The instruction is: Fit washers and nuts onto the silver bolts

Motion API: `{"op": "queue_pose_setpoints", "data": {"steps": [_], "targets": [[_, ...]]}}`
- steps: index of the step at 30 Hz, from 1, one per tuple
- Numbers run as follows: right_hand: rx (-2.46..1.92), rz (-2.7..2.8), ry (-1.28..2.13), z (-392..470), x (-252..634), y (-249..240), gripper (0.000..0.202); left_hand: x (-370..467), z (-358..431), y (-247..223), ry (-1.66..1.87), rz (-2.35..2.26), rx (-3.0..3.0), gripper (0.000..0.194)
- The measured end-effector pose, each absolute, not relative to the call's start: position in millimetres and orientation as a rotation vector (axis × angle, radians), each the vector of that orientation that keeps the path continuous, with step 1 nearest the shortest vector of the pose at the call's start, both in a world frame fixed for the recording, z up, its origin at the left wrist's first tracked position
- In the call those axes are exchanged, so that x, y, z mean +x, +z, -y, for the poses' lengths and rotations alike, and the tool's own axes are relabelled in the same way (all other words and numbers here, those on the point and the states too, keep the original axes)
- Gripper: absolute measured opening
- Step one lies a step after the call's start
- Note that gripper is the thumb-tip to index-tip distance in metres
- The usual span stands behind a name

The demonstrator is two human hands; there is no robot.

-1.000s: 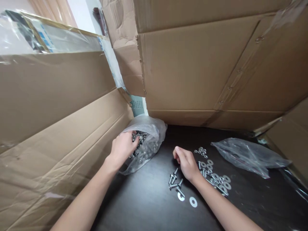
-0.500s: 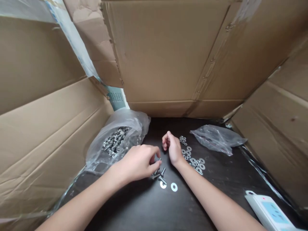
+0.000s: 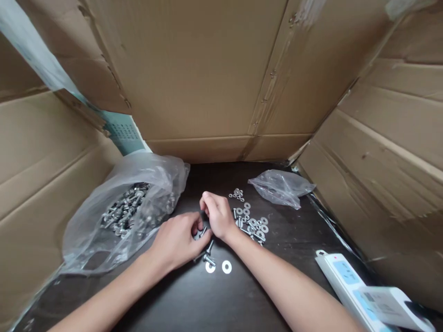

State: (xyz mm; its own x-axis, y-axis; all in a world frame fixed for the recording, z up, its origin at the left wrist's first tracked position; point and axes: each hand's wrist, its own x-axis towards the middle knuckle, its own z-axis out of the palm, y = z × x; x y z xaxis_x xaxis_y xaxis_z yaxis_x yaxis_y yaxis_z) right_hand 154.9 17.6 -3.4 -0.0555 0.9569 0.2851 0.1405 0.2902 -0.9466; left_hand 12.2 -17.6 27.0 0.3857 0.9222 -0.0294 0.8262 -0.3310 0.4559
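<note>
My left hand (image 3: 180,240) is low over the table, its thumb and curled fingers closed around a bolt (image 3: 203,231). Just below its thumb lie several loose bolts (image 3: 209,260), one resting across a flat washer (image 3: 210,268). A second washer (image 3: 226,267) lies flat beside them. Close by, my right hand (image 3: 218,216) rests on its side with fingers curled inward; whatever they hold is hidden. Right of that wrist spreads a group of washers (image 3: 263,228) mixed with bolts (image 3: 239,222). Small nuts (image 3: 238,193) are clustered behind it.
A clear plastic bag (image 3: 159,161) full of bolts (image 3: 126,210) lies open at the left. Another, flatter plastic bag (image 3: 282,186) is at the back right. A white power strip (image 3: 341,281) sits at the front right. Cardboard walls (image 3: 194,69) surround the dark table (image 3: 194,304).
The view has turned right, so everything appears farther left. My left hand has come closer to my right hand, and its thumb and fingers have drawn in around the bolt.
</note>
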Motion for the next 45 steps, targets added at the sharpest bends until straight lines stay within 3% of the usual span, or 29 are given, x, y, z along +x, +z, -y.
{"op": "queue_pose_setpoints", "data": {"steps": [8, 12, 16, 23, 31, 45], "targets": [[-1.207, 1.415, 0.699, -16, 157, 29, 0.040, 12, 21, 26, 0.314, -1.502, 2.261, 0.008], [-1.396, 1.382, 0.584, -30, 185, 58, 0.023, 9, 16, 21, 0.495, -1.434, 2.144, 0.013], [-1.782, 1.699, 0.400, -43, 230, 67, 0.010, 6, 6, 11, 0.772, -1.331, 2.031, 0.021], [-1.940, 2.077, 0.233, -55, 259, 43, 0.032, 3, 0, 1, 0.856, -1.257, 2.081, 0.020], [-2.005, 2.279, 0.296, -52, 249, 39, 0.046, -1, 3, -2, 0.908, -1.187, 2.103, 0.028], [-2.065, 2.332, 0.108, -46, 244, 50, 0.022, 1, 0, -1, 1.095, -1.282, 1.916, 0.012]]}}
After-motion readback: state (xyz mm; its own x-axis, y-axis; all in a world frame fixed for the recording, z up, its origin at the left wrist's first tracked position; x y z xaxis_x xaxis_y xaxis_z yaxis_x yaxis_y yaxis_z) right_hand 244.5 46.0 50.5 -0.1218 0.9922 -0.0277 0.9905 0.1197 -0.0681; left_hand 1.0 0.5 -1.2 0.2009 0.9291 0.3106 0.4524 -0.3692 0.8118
